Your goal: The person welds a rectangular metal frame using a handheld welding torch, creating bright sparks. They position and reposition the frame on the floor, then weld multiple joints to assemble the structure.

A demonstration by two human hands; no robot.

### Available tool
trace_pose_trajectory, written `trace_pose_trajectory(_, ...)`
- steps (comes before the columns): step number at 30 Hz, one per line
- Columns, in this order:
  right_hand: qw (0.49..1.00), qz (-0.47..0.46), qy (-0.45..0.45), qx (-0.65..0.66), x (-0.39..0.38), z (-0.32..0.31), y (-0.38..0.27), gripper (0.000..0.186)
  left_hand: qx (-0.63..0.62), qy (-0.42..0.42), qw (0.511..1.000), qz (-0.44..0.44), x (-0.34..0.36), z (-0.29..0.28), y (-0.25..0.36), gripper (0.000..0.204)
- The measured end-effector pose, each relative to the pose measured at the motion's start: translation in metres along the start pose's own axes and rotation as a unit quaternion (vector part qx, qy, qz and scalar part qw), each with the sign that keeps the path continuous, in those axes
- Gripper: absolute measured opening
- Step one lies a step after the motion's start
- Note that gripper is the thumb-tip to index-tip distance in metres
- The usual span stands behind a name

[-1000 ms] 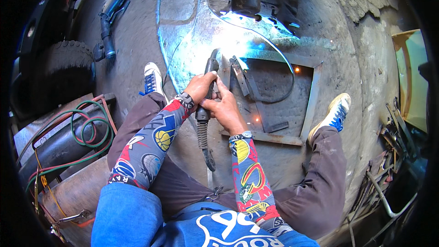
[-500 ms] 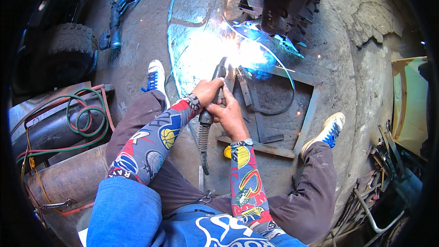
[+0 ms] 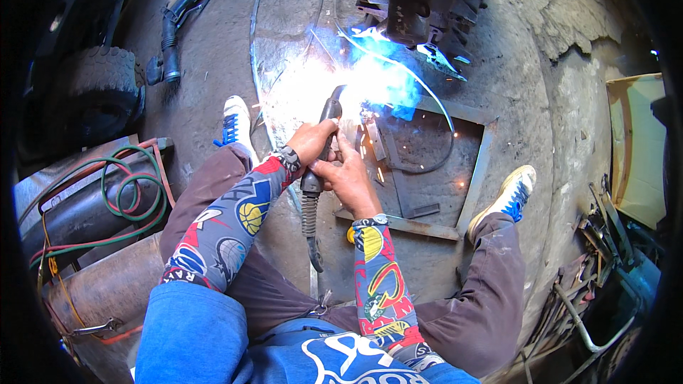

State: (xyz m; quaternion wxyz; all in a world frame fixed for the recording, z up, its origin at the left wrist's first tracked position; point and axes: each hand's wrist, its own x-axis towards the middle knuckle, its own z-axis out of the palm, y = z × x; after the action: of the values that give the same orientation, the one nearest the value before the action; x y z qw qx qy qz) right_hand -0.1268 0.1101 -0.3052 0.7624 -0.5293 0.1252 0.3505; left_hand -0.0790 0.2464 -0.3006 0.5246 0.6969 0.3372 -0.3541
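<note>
A black welding torch (image 3: pixel 310 183) with a ribbed, spring-like sleeve slants up between my hands, its tip inside a blinding white arc (image 3: pixel 313 85). My left hand (image 3: pixel 313 141) is wrapped round the torch near its upper end. My right hand (image 3: pixel 348 179) grips it from the other side, a little lower, fingers closed. Under the glare lies one corner of a rectangular steel angle frame (image 3: pixel 475 171), flat on the floor. A short metal bar (image 3: pixel 375 139) lies by the arc. Glare and smoke hide the spot where the tip meets the metal.
Gas cylinders (image 3: pixel 107 267) with red and green hoses (image 3: pixel 124 203) lie at the left. A tyre (image 3: pixel 99 85) and a grinder-like tool (image 3: pixel 186 0) are further up. Dark machinery (image 3: pixel 420 0) stands at the top. Scrap metal (image 3: pixel 597 263) and a cardboard sheet (image 3: pixel 637 149) are at the right.
Both hands and the torch have shifted slightly left in the picture, with the arc still burning. More orange sparks now fall below it, over the frame.
</note>
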Motion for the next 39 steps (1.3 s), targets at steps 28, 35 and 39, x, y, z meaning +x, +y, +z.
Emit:
trace_pose_trajectory(28,0.998,0.006,0.036,-0.048,0.001,-0.001,0.005,0.098,-0.002,-0.007,1.000,-0.027,-0.010,0.002,0.011,0.041)
trace_pose_trajectory(35,0.998,-0.024,0.042,-0.045,0.002,-0.001,0.006,0.099,0.002,-0.012,1.000,-0.006,-0.006,0.001,0.007,0.042)
trace_pose_trajectory(39,0.999,-0.016,0.034,-0.024,0.000,-0.002,0.004,0.099,-0.010,0.005,1.000,-0.009,-0.005,0.001,0.006,0.041)
